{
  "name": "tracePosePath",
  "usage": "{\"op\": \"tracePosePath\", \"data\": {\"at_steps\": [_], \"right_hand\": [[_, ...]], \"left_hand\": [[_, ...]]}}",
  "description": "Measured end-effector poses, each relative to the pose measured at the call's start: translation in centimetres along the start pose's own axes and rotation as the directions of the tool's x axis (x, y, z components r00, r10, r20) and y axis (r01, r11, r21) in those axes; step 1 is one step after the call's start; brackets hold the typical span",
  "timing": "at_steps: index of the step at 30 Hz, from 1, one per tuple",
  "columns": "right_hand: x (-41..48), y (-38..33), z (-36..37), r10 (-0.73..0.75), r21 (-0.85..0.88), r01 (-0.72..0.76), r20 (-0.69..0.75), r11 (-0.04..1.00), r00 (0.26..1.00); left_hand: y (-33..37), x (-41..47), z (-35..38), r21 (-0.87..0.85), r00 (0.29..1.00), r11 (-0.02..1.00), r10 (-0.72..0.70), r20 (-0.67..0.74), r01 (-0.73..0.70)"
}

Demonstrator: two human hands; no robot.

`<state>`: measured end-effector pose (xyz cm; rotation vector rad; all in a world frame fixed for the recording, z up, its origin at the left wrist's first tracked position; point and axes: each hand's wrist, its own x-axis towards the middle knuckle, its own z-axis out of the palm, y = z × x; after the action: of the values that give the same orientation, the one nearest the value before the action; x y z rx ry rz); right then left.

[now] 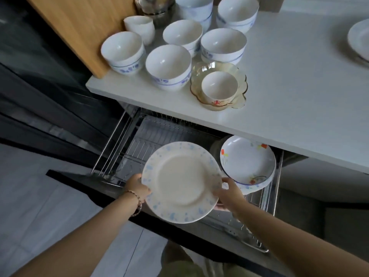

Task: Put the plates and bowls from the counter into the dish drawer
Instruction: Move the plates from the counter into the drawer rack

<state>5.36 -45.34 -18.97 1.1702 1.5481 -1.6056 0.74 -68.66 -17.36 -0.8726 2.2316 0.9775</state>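
I hold a white plate with pale blue specks over the open dish drawer, a pull-out wire rack under the counter. My left hand grips its left rim and my right hand grips its right rim. A deep plate with red flowers stands tilted in the rack's right side, on top of other plates. On the white counter sit several white bowls with blue patterns, some stacked.
An amber glass dish holds a small white bowl near the counter's front edge. Another plate lies at the far right. A wooden board leans at the left. The drawer's dark front panel juts toward me.
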Motion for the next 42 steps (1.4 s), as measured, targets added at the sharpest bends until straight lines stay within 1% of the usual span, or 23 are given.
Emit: {"op": "tracePosePath", "data": {"at_steps": [4,7,11,14,16,20,23,25,27,30,32,33,34,35,37,40,42], "right_hand": [[5.7,-0.6,4.3,0.044,0.112,-0.040,-0.033,0.993,0.998],[10.7,-1.2,7.4,0.090,0.168,-0.072,-0.101,0.983,0.991],[16.9,-1.5,9.9,0.127,0.220,-0.085,-0.188,0.972,0.974],[20.2,-0.8,10.5,0.150,0.276,-0.083,-0.233,0.958,0.961],[21.6,-0.1,10.5,0.170,0.304,-0.075,-0.299,0.950,0.939],[22.1,0.2,11.5,0.134,0.343,0.020,-0.418,0.939,0.899],[21.6,-0.1,12.2,0.108,0.278,0.040,-0.495,0.960,0.862],[21.1,-0.1,12.4,0.117,0.240,0.008,-0.502,0.971,0.857],[20.4,0.0,12.4,0.142,0.212,-0.041,-0.490,0.976,0.860],[19.3,0.1,11.5,0.131,0.085,-0.103,-0.440,0.991,0.889],[18.2,0.2,10.3,0.137,-0.039,-0.164,-0.379,0.986,0.915],[17.5,0.3,9.6,0.149,-0.091,-0.190,-0.339,0.978,0.929],[16.6,0.3,8.8,0.152,-0.137,-0.200,-0.298,0.970,0.942],[15.6,0.3,7.9,0.148,-0.173,-0.198,-0.262,0.965,0.953],[13.1,0.2,5.7,0.120,-0.219,-0.166,-0.208,0.961,0.971],[8.4,0.0,1.1,0.085,-0.308,-0.140,-0.187,0.941,0.979],[4.7,-0.1,-2.5,0.060,-0.362,-0.127,-0.192,0.923,0.980]], "left_hand": [[1.2,7.6,-0.2,0.100,0.999,0.995,0.028,0.024,-0.030],[2.0,13.9,0.6,0.190,0.998,0.981,0.038,0.057,-0.049],[2.3,21.1,3.3,0.234,0.995,0.970,0.043,0.086,-0.062],[2.4,24.5,5.6,0.260,0.992,0.962,0.061,0.112,-0.088],[2.4,25.8,7.0,0.290,0.988,0.951,0.066,0.142,-0.105],[2.4,27.4,8.8,0.319,0.983,0.936,0.105,0.148,-0.148],[2.5,27.8,9.3,0.341,0.985,0.929,0.107,0.132,-0.147],[2.5,27.9,9.3,0.370,0.981,0.914,0.113,0.156,-0.164],[2.4,27.8,9.0,0.402,0.970,0.893,0.125,0.208,-0.201],[2.7,26.9,8.3,0.481,0.954,0.840,0.131,0.270,-0.252],[3.5,25.4,7.5,0.564,0.961,0.792,0.102,0.258,-0.236],[4.0,24.4,7.0,0.610,0.962,0.756,0.095,0.256,-0.237],[4.6,23.2,6.5,0.652,0.955,0.709,0.108,0.275,-0.268],[5.3,21.8,6.1,0.685,0.938,0.652,0.129,0.323,-0.326],[7.1,18.2,5.6,0.699,0.876,0.547,0.157,0.455,-0.461],[10.0,11.2,6.3,0.648,0.776,0.465,0.155,0.611,-0.603],[12.0,6.0,7.7,0.614,0.725,0.422,0.178,0.665,-0.667]]}}
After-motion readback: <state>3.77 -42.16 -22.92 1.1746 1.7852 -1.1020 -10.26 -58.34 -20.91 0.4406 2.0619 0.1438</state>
